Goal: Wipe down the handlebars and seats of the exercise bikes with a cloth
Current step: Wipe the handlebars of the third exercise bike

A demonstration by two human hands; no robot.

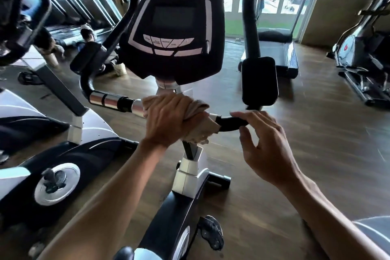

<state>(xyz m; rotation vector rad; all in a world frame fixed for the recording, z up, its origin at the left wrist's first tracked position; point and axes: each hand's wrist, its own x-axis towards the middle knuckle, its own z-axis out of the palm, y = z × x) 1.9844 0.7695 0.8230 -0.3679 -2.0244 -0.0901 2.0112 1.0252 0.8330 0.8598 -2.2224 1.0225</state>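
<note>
Here the left hand (168, 120) grips the cloth (202, 131) around the handlebar (114, 101) (running left-right). The right hand (263, 143) hovers loose, fingertips touching it.

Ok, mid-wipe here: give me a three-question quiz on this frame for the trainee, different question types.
1. True or false: the left hand presses the cloth onto the handlebar.
2. Multiple choice: what does the right hand hold? A) a second cloth B) a spray bottle C) nothing; its fingertips are at the black grip
3. Fill in: directly above the cloth sits the bike's black ____ with a dark screen.

Key: 1 true; 2 C; 3 console.
</note>
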